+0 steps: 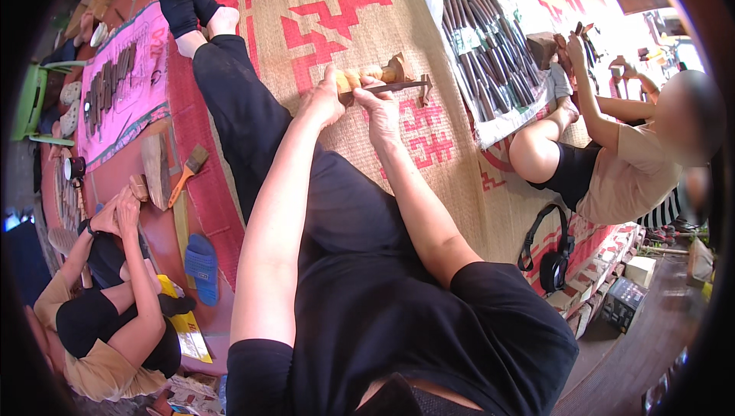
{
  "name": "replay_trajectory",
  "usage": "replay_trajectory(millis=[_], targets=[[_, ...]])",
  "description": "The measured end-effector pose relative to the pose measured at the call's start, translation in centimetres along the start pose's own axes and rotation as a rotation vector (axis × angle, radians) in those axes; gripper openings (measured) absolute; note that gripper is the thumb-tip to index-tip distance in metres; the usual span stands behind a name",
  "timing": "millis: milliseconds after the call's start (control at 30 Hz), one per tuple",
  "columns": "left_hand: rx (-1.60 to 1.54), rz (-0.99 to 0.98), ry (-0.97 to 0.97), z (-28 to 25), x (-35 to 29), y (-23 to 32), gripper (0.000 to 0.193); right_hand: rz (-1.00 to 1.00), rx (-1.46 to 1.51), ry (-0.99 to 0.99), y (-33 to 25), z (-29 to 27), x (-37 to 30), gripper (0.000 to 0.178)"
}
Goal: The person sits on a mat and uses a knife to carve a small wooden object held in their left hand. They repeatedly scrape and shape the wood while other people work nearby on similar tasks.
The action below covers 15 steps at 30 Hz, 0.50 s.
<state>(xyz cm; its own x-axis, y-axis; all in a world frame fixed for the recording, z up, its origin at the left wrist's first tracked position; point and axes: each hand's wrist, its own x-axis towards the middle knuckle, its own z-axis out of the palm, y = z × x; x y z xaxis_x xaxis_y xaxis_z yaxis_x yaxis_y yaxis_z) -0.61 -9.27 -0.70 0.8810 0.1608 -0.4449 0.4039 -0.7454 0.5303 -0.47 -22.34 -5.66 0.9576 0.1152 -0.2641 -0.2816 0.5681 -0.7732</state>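
Over the woven mat, in front of my lap, a light wooden carving [394,71] with a rounded, shaped surface lies lengthwise at my hands. A slim dark carving tool [402,86] runs across its near side, with its far end pointing right beside a short crosswise piece. My left hand [326,101] is closed around the tool's left end, close against the carving. My right hand [380,110] is closed too, thumb pressing along the tool and fingertips by the wood. The undersides of both grips are hidden.
Many dark-handled tools [490,52] lie on a white sheet at right, beside a seated person [628,156]. More tools [111,83] rest on a pink cloth at left. A brush [190,172], blue slipper [201,267] and another working person [115,316] are lower left; a black bag [553,267] lies right.
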Motion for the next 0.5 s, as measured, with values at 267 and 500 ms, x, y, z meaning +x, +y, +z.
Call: replay_trajectory(millis=[267, 500], targets=[[0.072, 0.072, -0.005, 0.6, 0.2, -1.4, 0.096, 0.092, 0.003, 0.142, -0.5, -0.8, 0.1, 0.027], [-0.01, 0.005, 0.002, 0.1, -0.8, -0.1, 0.098, -0.024, -0.058, 0.042, 0.5, 0.3, -0.7, 0.027]])
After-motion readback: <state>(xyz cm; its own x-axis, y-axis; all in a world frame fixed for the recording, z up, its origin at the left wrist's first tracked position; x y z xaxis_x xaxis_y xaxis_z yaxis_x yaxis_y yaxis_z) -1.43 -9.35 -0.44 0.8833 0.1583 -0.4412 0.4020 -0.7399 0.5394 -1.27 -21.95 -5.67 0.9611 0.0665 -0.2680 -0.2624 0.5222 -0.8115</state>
